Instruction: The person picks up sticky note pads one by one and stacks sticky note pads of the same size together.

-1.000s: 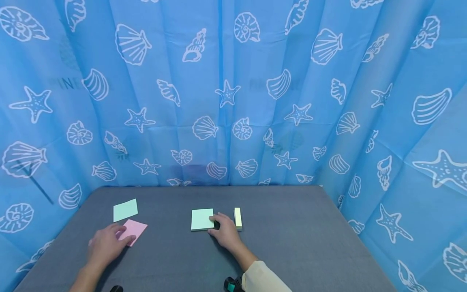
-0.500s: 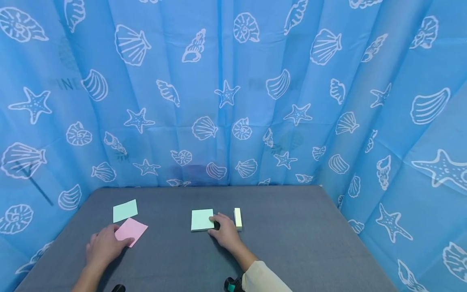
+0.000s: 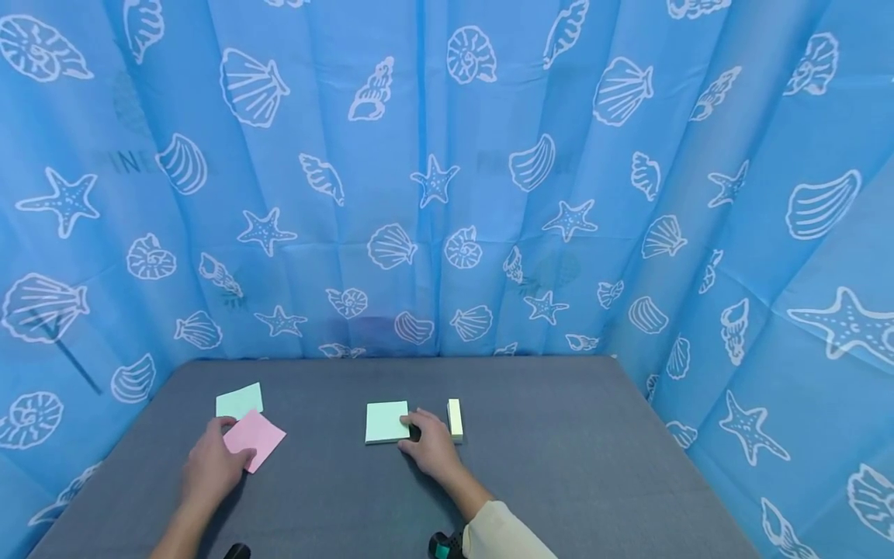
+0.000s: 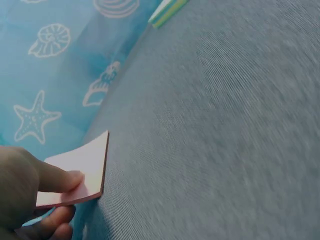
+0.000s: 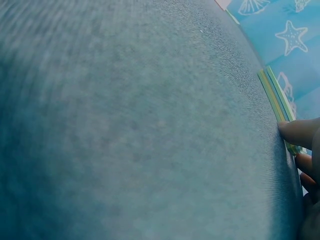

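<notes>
My left hand (image 3: 212, 466) pinches a thin pink sticky note pad (image 3: 257, 439); the left wrist view has the thumb on its upper face and fingers below. The pad's far corner overlaps a pale green sticky note (image 3: 237, 399) in the head view. Near the table's middle, my right hand (image 3: 436, 449) holds the right edge of a mint-topped sticky note stack (image 3: 386, 423), its thumb at the near corner. Green, yellow and blue layers show along the stack's side (image 5: 274, 96) in the right wrist view.
Just right of my right hand stands a narrow pale yellow block (image 3: 455, 418). Grey cloth (image 3: 559, 466) covers the table. A blue curtain with white shells (image 3: 489, 233) hangs behind and along both sides.
My left hand has moved slightly right and away from me, carrying the pink pad until it overlaps the pale green note. The right hand and the stack stay in place.
</notes>
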Demonstrator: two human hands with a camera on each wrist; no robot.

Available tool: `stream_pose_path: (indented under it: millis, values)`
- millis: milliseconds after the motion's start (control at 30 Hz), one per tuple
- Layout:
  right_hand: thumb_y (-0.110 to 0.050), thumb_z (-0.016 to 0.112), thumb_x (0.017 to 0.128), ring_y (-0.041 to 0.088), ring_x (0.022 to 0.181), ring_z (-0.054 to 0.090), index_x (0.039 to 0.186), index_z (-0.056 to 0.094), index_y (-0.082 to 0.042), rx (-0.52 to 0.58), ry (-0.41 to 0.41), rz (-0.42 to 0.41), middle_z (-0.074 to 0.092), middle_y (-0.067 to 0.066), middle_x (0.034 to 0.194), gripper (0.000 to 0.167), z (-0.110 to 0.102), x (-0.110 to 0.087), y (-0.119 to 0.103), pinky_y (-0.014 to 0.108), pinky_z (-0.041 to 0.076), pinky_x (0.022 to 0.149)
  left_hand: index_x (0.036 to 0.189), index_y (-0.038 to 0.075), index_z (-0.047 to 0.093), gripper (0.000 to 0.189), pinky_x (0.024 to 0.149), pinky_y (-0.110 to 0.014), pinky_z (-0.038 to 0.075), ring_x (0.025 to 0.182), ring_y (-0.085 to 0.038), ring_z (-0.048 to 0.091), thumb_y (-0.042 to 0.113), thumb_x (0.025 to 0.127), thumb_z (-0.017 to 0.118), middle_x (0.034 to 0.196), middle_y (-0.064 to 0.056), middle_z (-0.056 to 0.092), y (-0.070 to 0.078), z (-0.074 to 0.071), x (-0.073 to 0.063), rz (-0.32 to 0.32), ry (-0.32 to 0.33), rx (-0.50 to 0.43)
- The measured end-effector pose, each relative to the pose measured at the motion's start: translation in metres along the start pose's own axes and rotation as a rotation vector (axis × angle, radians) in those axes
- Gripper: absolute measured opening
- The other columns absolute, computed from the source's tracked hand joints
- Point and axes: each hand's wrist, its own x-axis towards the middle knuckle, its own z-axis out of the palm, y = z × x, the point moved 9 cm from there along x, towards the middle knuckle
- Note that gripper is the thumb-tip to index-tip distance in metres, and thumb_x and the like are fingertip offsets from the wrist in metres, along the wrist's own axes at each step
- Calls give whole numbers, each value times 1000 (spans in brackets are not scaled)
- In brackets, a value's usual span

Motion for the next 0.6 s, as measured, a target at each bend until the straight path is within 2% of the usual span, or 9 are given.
stream_pose_path:
  millis: [133,267,367,500,600]
  values:
    - [-12,77,83,34,126,50,120,68,-8,-1,-1,4,57,19,132,38,0,-1,0,51,42,99,145,-3,30,77,89,-65,37,115,-55,43,6,82,73,132,-39,42,4,2,0,40,10,-138]
    - [-11,78,83,35,126,50,119,69,-7,7,9,-7,57,20,132,38,0,-2,0,52,42,98,150,-3,22,81,71,-48,44,92,-40,56,9,87,71,112,-32,57,4,5,0,43,-2,-271]
    - [-11,77,83,35,126,50,119,69,-7,8,11,-8,57,20,132,38,0,-2,0,51,42,98,151,-2,21,81,63,-36,39,72,-25,57,13,89,71,88,-19,65,3,10,3,22,-9,-341]
    - [-12,77,83,33,127,50,120,68,-8,-1,4,3,57,18,132,38,1,-1,2,50,42,100,151,-1,22,79,68,-36,39,65,-18,59,17,91,70,81,-10,67,6,19,4,-3,-33,-409]
    - [-12,77,83,33,127,50,120,68,-7,-1,8,-1,58,17,131,38,1,0,1,50,42,100,151,-1,24,78,74,-39,40,65,-16,62,20,91,69,85,-12,69,10,28,4,-10,-46,-440]
